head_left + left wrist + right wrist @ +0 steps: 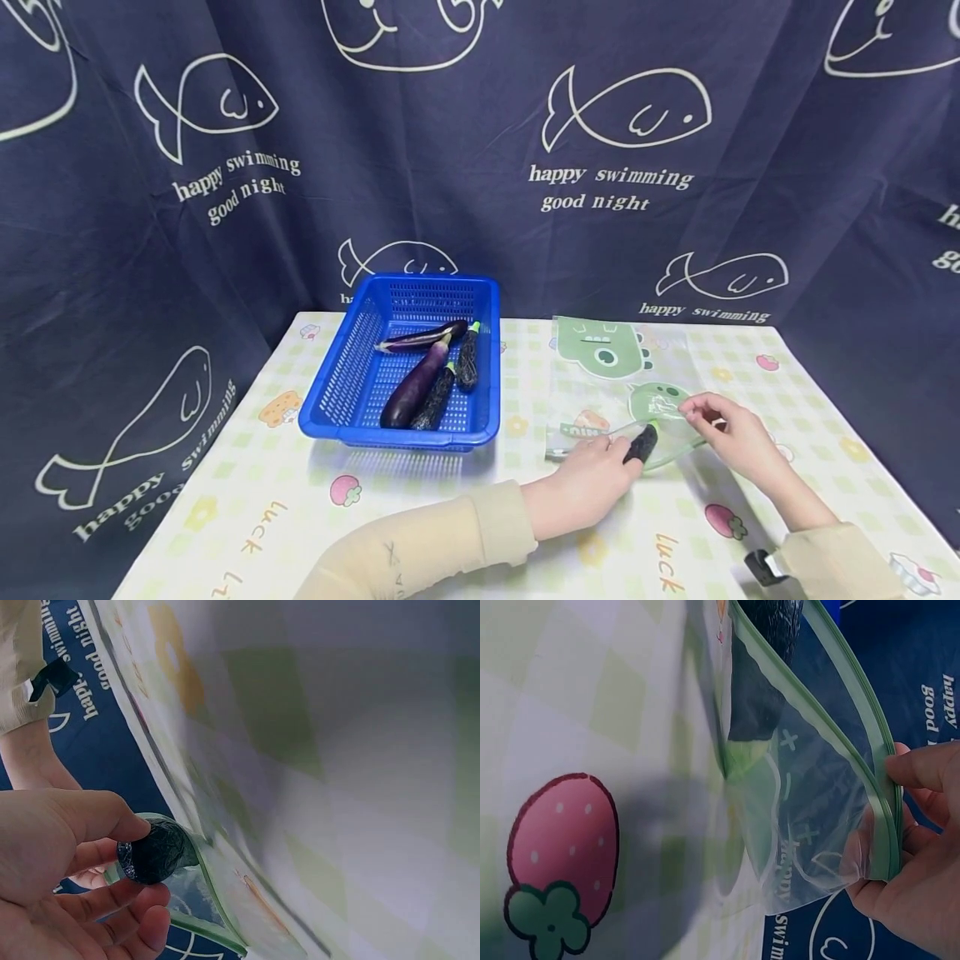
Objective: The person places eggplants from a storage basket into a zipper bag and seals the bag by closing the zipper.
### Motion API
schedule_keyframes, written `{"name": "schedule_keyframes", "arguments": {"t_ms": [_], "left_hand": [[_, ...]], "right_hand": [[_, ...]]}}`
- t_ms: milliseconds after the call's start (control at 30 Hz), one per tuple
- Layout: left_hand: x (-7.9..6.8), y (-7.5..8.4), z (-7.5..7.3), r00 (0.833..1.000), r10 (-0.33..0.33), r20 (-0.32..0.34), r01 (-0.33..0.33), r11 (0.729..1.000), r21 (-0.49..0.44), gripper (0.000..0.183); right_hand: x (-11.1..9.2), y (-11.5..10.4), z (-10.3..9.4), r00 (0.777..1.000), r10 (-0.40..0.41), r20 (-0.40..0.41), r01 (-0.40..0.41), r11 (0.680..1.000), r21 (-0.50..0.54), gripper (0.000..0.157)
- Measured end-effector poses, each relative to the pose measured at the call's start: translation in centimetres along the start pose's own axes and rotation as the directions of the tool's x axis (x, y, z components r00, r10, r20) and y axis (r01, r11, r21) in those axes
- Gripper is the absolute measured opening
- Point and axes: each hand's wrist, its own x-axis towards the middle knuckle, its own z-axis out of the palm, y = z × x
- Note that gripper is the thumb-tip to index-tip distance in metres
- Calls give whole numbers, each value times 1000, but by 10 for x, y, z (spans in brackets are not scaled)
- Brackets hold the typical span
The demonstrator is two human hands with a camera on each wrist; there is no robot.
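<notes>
My left hand (588,483) grips a dark, wrinkled, cucumber-like vegetable (641,444) by one end, thumb and fingers curled round it in the left wrist view. Its green-tipped far end (748,754) lies inside the mouth of a clear zip bag (600,346) printed with green dinosaurs. With thumb and fingers, my right hand (735,437) pinches the right end of the bag's green zip edge (881,802). Between the two zip strips the mouth gapes, as the right wrist view shows. The rest of the bag lies flat on the table.
Left of the bag stands a blue perforated basket (318,421). Inside are two purple eggplants (416,387) and two dark wrinkled vegetables (467,362) with green tips. A patterned cloth (247,500) covers the table, and a dark blue fish-print curtain (465,200) hangs behind it.
</notes>
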Motion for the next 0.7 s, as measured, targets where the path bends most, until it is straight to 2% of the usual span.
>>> {"name": "schedule_keyframes", "arguments": {"t_ms": [133,367,700], "left_hand": [[4,1,0,1000,-7,-10,7,1000,-7,23],[12,6,5,999,3,-33,-1,999,49,23],[26,12,10,999,8,-33,-5,996,86,19]], "right_hand": [[0,-1,1,1000,-8,-2,8,1000,2,6],[2,-3,2,1000,-19,-2,19,1000,3,6],[3,-3,3,1000,-22,4,22,1000,1,7]]}}
